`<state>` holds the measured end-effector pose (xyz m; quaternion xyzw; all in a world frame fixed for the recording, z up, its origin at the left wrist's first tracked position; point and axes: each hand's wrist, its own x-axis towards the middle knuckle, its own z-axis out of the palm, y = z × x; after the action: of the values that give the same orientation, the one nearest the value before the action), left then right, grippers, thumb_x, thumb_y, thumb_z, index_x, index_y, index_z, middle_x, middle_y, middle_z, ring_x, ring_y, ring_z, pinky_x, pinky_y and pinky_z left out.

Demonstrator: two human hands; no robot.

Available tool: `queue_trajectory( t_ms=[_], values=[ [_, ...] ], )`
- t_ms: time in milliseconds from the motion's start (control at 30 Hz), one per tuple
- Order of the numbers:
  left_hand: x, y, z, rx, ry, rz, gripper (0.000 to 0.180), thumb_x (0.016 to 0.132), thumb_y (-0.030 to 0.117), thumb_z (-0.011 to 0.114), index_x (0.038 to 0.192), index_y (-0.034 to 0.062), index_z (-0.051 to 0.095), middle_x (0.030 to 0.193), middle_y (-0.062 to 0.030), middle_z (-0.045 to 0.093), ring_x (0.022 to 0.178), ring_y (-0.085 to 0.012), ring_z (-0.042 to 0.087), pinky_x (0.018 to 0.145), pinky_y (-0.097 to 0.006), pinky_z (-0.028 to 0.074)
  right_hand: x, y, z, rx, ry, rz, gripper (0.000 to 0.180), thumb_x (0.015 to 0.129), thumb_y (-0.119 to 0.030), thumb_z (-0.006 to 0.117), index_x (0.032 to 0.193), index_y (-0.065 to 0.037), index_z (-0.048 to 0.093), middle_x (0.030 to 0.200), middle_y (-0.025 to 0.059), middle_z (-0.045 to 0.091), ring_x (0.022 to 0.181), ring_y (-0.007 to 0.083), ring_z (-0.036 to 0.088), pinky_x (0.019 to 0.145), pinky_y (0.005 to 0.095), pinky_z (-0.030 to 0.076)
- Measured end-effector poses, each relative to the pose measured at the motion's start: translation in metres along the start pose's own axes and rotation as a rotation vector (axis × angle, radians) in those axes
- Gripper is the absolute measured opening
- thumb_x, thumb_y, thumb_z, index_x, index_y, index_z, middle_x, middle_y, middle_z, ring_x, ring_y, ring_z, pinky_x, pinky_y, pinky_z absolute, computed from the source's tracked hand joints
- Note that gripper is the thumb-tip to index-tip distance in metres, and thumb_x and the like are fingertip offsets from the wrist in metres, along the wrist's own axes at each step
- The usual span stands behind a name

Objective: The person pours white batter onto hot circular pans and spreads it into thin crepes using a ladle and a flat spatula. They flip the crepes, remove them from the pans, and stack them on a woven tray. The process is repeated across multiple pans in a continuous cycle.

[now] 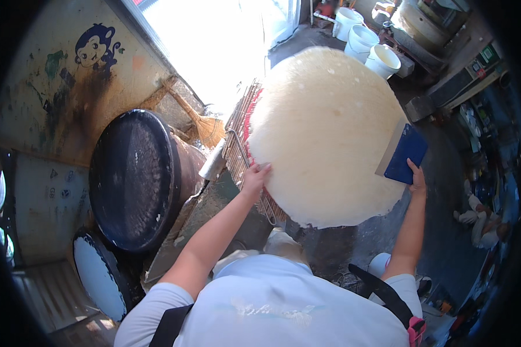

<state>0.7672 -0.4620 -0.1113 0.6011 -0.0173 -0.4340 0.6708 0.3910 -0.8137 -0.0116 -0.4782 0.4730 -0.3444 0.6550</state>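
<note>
A wide, round, pale sheet of thin batter or pancake (324, 133) spreads in front of me, its near edge thin and ragged. My right hand (417, 178) grips a blue scraper (410, 155) with a pale straight blade, which rests on the sheet's right side. At the left rim, my left hand (255, 180) has its fingers drawn together, the tips touching the sheet's edge. What they pinch there is not plain. Beneath that edge lies a mat of thin sticks (236, 130) with red trim, and a bent metal rod (237, 141) runs beside it.
A large dark round lid or pan (134, 179) stands at the left, with a smaller white-faced round one (100, 274) below it. A straw broom (208, 130) leans behind. White buckets (362, 41) stand at the far right. A person (486, 225) is low at the right edge.
</note>
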Motion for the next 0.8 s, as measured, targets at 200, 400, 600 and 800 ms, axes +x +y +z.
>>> queue_trajectory(
  t_ms=[200,400,600,800],
  values=[
    [0.049,-0.041,0.022,0.293,0.209,-0.049,0.016,0.080,0.009,0.063,0.093,0.0003,0.060,0.083,-0.0048,0.062,0.072,-0.0115,0.058,0.063,-0.025,0.046,0.075,0.063,-0.013,-0.311,0.205,0.268,0.053,0.077,-0.029,0.070,0.117,0.000,0.053,0.109,0.0104,0.058,0.094,0.0230,0.058,0.083,0.0350,0.048],
    [0.051,-0.046,0.031,0.356,0.342,-0.013,0.019,0.075,0.008,0.065,0.092,0.0009,0.059,0.083,-0.0056,0.061,0.074,-0.0140,0.057,0.066,-0.028,0.047,0.048,0.020,0.031,-0.307,0.307,0.027,0.054,0.076,-0.028,0.070,0.113,0.007,0.054,0.106,0.0144,0.060,0.091,0.0239,0.059,0.083,0.0342,0.047],
    [-0.012,-0.025,0.012,0.624,0.570,-0.030,0.043,0.072,0.034,0.064,0.105,0.0118,0.049,0.111,-0.0120,0.051,0.113,-0.0313,0.042,0.092,-0.044,0.037,-0.084,0.054,0.311,-1.201,-0.286,-0.564,0.038,0.079,-0.010,0.061,0.115,-0.001,0.053,0.098,0.0210,0.062,0.087,0.0336,0.061,0.076,0.0379,0.048],
    [-0.104,-0.072,-0.143,0.314,0.285,0.003,0.036,0.078,0.021,0.065,0.108,0.0051,0.053,0.092,-0.0114,0.062,0.084,-0.0231,0.060,0.074,-0.034,0.048,-0.267,0.182,0.565,-0.878,-1.461,-1.753,0.042,0.078,-0.008,0.050,0.118,-0.020,0.053,0.117,0.0102,0.055,0.107,0.0302,0.054,0.087,0.0393,0.046]
  ],
)
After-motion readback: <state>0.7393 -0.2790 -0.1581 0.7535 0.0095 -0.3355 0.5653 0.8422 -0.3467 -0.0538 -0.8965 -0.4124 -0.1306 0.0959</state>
